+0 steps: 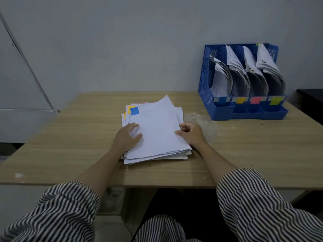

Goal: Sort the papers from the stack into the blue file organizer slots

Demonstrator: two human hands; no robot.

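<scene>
Striped sleeves (262,203) frame both forearms at 6 o'clock. Left hand (126,137) lies on the paper stack (155,131), fingers spread flat; right hand (191,134) pinches the top sheet's right edge. Blue file organizer (243,109) stands well apart at 2 o'clock, its 4 slots holding papers.

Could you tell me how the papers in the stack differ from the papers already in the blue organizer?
The stack lies flat on the table; the filed papers stand upright and curl in the blue organizer. The left hand and right hand touch the stack; no hand touches the filed papers. The stack is one pile; the filed papers sit in four slots. Both are white sheets.
</scene>
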